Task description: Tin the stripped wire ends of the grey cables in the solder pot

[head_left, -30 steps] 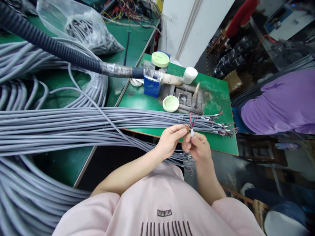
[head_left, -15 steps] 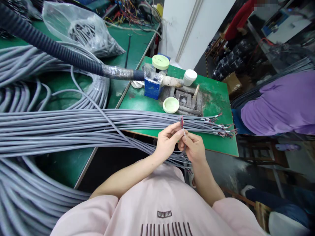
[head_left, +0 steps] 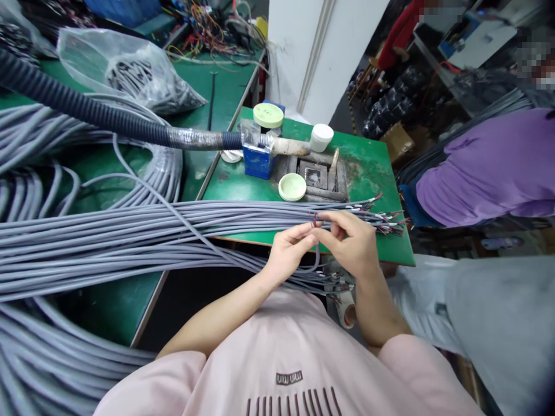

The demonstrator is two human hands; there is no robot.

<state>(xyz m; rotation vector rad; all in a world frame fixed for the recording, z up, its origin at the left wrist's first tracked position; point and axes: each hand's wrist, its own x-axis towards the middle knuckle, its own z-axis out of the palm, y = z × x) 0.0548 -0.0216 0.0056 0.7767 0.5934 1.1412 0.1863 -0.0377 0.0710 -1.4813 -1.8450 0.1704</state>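
Between the fingers of both hands, the thin red and dark wires [head_left: 314, 219] of a grey cable stick up. My left hand [head_left: 289, 249] pinches the cable's end just below them. From the other side, my right hand [head_left: 349, 240] closes its thumb and index finger at the wires. The cable [head_left: 317, 257] hangs in a curve beneath the fingers. Behind the hands, a long bundle of grey cables [head_left: 173, 222] lies across the green table, with stripped, multicoloured wire ends [head_left: 392, 222] at the right. A lower group of wire ends [head_left: 340, 283] hangs near my shirt.
A black hose [head_left: 108, 118] reaches over to a blue box [head_left: 256, 162]. Beside it are a square metal pot [head_left: 314, 176], a pale green dish [head_left: 292, 187] and a white tub [head_left: 321, 137]. People in purple [head_left: 485, 167] and light clothing [head_left: 489, 312] are at the right.
My right hand has moved up and right, its fingers now at the wires instead of the cable below them. A person in light clothing has come into view at the lower right.
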